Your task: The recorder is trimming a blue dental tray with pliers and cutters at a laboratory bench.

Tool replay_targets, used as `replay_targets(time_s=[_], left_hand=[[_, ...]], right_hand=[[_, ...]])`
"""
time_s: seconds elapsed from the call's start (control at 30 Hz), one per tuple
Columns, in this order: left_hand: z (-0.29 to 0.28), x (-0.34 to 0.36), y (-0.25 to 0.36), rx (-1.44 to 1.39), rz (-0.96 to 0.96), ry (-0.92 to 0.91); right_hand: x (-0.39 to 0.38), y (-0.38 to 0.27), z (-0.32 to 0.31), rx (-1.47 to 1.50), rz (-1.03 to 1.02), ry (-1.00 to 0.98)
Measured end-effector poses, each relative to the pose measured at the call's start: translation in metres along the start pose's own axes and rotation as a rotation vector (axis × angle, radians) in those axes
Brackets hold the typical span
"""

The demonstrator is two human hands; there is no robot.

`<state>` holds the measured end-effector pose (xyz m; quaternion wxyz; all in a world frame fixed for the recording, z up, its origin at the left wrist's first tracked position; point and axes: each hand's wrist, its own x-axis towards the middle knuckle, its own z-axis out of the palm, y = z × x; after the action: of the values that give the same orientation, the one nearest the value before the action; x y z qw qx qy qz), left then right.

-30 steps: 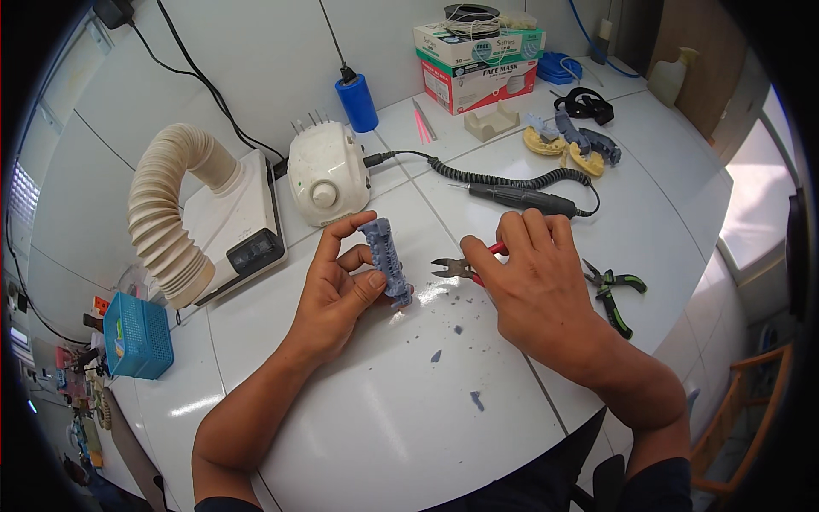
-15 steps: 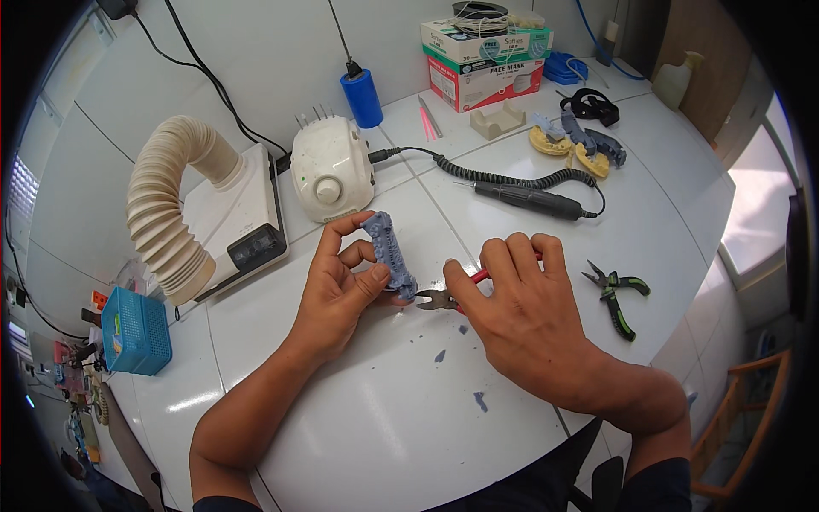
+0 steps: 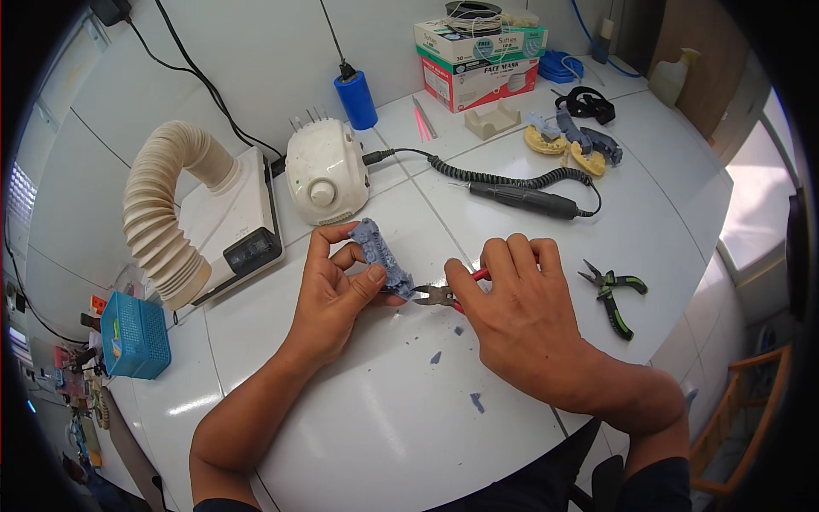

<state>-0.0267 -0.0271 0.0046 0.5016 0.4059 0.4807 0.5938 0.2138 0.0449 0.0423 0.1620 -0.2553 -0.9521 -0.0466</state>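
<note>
My left hand (image 3: pixel 337 294) grips a grey-blue printed part (image 3: pixel 382 254), long and knobbly, held up over the white table (image 3: pixel 358 427). My right hand (image 3: pixel 520 320) is closed around red-handled cutters (image 3: pixel 439 295). The cutter jaws touch the lower end of the part, just beside my left thumb. Small grey-blue scraps (image 3: pixel 476 401) lie on the table below the hands.
Green-handled pliers (image 3: pixel 612 292) lie right of my right hand. Behind are a black rotary handpiece (image 3: pixel 522 201) on a coiled cord, its white control unit (image 3: pixel 326 171), a suction unit with ribbed hose (image 3: pixel 158 224), a blue basket (image 3: pixel 135 335), cardboard boxes (image 3: pixel 479 60) and dental models (image 3: pixel 572 141).
My right hand brought the cutters left until the jaws reached the part's lower end. My left hand tilted and shifted the part slightly toward the cutters.
</note>
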Motion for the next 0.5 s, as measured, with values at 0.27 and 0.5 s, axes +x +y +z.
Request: replay_targets(time_s=[0.27, 0.5], left_hand=[[0.0008, 0.0006, 0.0013, 0.034, 0.011, -0.029], [0.0042, -0.0007, 0.0019, 0.041, 0.017, 0.0]], right_hand=[[-0.0002, -0.0004, -0.0021, -0.011, 0.012, 0.001], [-0.0004, -0.0006, -0.0004, -0.02, -0.001, -0.007]])
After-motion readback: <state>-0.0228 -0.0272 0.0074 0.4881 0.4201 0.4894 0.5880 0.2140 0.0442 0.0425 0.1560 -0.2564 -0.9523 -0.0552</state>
